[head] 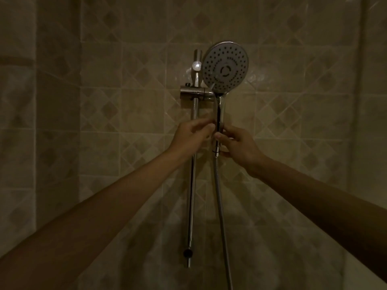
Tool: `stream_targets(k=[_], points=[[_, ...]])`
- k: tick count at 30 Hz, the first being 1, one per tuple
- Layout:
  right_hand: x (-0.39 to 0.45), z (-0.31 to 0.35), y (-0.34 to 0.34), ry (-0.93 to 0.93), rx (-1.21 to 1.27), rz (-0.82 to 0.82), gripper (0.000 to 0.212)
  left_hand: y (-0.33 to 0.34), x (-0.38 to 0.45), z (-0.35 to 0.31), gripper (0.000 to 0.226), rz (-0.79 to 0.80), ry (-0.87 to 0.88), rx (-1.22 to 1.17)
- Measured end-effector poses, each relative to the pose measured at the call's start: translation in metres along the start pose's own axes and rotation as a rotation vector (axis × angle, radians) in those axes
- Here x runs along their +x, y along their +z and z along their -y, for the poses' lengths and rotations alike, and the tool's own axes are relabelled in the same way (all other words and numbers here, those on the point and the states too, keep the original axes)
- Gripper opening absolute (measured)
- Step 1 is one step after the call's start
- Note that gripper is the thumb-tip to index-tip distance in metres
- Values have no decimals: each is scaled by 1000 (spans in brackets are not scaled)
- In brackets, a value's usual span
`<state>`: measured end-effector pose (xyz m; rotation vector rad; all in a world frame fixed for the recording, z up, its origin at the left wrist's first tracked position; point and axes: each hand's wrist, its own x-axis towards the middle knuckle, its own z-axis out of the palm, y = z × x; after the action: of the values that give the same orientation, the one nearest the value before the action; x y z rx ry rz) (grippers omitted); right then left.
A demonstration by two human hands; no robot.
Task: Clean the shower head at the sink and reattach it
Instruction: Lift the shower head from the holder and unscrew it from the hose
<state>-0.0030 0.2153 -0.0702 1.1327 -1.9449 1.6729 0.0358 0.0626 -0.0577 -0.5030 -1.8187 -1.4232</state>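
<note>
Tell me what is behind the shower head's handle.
Behind the shower head handle: tiled wall. The right hand grips it, covering its lower part; left hand touches it.

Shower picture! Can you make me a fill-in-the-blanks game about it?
1. The shower head sits in a holder on the metal ____.
2. Both hands reach for the shower head's ____.
3. The hose hangs ____ from the handle.
4. The wall behind is covered in ____.

Missing words: rail; handle; down; tiles.
</note>
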Motion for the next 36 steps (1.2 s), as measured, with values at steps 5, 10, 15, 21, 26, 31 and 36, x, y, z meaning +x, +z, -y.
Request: stream_targets(k=[5,10,15,21,26,31,36], points=[[-19,-9,7,20,-56,21,29,8,-19,8,9,28,-72,-29],[-42,-21,13,30,-12,26,38,8,-47,20,13,72,-135,-92],[-78,-44,22,106,47,-30,47,4,-83,32,19,111,-249,-179],[-130,-74,37,143,11,39,22,4,-128,55,15,72,-365,-291],[-170,-103,45,279,-6,125,20,0,-157,75,19,38,-456,-306],[-196,-122,54,368,100,207,24,-3,-179,97,18,95,-509,-327],[-226,-141,68,406,89,152,21,0,-205,122,17,168,-553,-352]])
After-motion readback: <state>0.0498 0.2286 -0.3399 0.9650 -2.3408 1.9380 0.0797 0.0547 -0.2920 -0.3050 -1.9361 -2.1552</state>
